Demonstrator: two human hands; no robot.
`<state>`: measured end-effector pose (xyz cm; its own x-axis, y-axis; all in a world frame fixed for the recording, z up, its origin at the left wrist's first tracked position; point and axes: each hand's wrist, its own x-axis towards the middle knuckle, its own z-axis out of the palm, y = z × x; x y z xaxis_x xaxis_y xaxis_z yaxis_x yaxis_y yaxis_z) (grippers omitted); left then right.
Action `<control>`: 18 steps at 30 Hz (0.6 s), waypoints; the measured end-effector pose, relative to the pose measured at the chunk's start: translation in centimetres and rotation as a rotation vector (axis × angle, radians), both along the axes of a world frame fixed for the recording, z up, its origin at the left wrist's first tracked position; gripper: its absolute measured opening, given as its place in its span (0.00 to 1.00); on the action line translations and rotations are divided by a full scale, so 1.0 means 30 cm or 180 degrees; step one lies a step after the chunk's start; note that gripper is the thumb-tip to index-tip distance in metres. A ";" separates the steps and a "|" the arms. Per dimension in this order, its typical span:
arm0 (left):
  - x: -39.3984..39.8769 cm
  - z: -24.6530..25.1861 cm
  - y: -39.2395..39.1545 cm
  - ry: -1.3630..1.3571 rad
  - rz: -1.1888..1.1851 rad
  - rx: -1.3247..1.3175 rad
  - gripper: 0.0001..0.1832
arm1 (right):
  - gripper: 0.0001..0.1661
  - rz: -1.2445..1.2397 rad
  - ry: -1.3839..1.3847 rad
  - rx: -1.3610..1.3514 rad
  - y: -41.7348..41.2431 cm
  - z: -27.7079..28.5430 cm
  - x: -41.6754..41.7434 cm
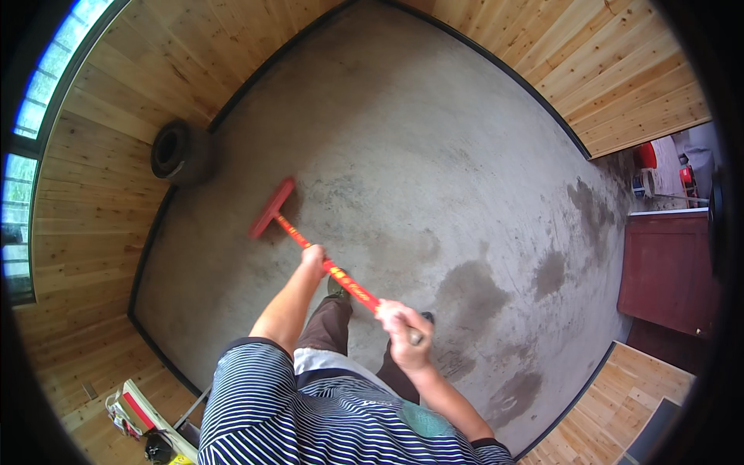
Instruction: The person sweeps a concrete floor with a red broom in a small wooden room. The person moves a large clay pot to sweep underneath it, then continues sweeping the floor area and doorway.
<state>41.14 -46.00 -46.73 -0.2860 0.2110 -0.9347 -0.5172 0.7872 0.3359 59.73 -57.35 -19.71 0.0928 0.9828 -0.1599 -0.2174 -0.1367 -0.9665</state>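
A long broom point(351, 285) with a red handle, marked with yellow writing, slants across the view in front of me. My left hand point(314, 259) is wrapped around the lower part of that handle. Up near the handle's end, my right hand point(407, 332) grips it, with the pale tip poking out of the fist. The broom's wide red head point(273, 208) is at or just above the concrete floor point(401, 151), ahead and to the left. Its bristles are blurred, so contact with the floor is hard to judge.
A dark tire point(180, 152) stands against the wood-plank wall point(99, 192) on the left. Damp-looking dark patches point(474, 288) mark the floor. At right are a dark red door panel point(665, 267) and a doorway with buckets point(643, 183). A white-framed object point(157, 421) leans at lower left.
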 end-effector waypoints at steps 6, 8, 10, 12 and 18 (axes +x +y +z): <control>0.639 -0.078 -0.274 0.0102 -0.0754 -0.0009 0.10 | 0.09 -0.0554 -0.0323 0.0464 -0.236 0.017 0.574; 1.123 0.196 -0.345 -0.0506 -0.0313 0.0238 0.14 | 0.12 -0.1138 -0.0620 0.0535 -0.337 0.176 0.836; 1.411 0.347 -0.387 -0.1149 -0.0214 -0.0246 0.14 | 0.15 -0.1113 -0.0822 0.0612 -0.368 0.333 0.970; 1.603 0.310 -0.451 -0.1696 -0.0150 0.0081 0.13 | 0.17 -0.0556 -0.1014 0.1009 -0.381 0.415 1.043; 1.383 0.574 -0.616 -0.2131 0.0254 0.0361 0.10 | 0.19 -0.0362 -0.0424 0.1540 -0.506 0.468 0.977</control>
